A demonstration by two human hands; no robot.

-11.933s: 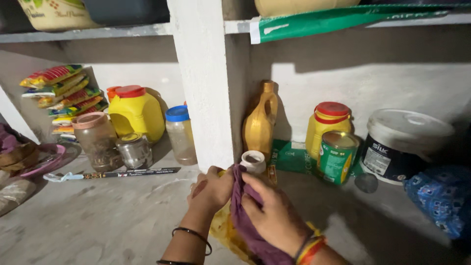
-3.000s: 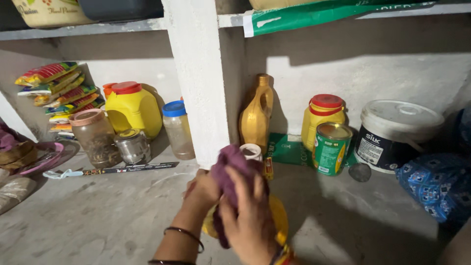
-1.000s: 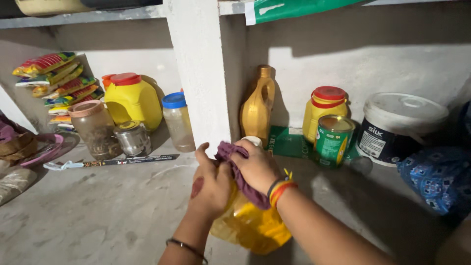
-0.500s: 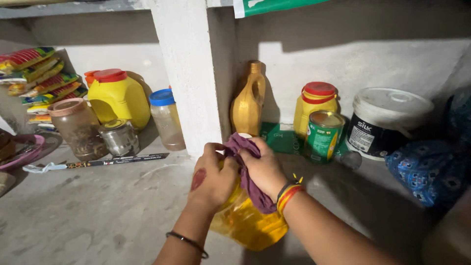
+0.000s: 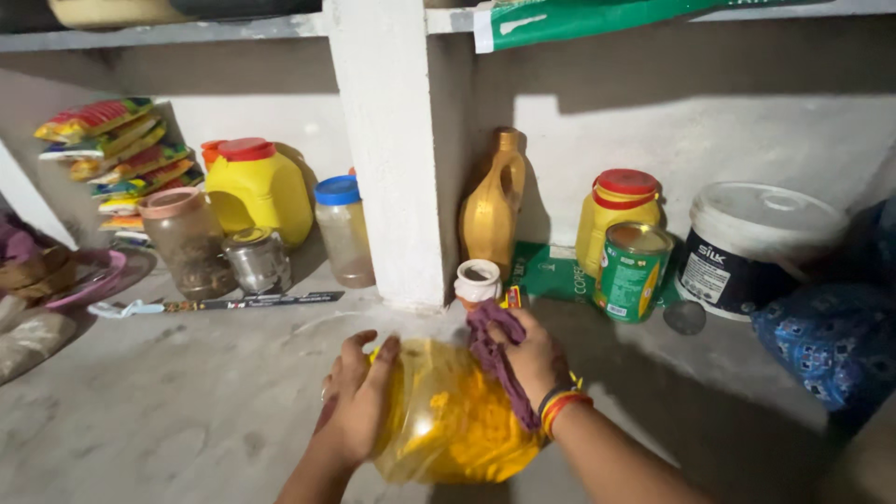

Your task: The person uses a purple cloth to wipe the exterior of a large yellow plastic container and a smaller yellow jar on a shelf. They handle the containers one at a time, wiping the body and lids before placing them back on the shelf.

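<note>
A clear plastic jar (image 5: pixel 448 420) filled with yellow powder lies tilted between my hands over the concrete shelf floor. My left hand (image 5: pixel 359 397) presses flat against the jar's left side. My right hand (image 5: pixel 532 359) clutches a dark purple cloth (image 5: pixel 493 350) and holds it against the jar's upper right side. Coloured bangles sit on my right wrist. The jar's lid end is hidden behind the cloth and my right hand.
A small white pot (image 5: pixel 478 280) stands just behind the jar by the white pillar (image 5: pixel 387 149). Right of it stand a tan jug (image 5: pixel 493 210), a yellow red-lidded jar (image 5: pixel 616 219), a green tin (image 5: pixel 635 271) and a white bucket (image 5: pixel 751 247). To the left sit a yellow canister (image 5: pixel 257 191), several jars and snack packets (image 5: pixel 121 149).
The jar has come lower and nearer to me. My left hand has shifted from the jar's top to its left side. The cloth hand now rubs the upper right side.
</note>
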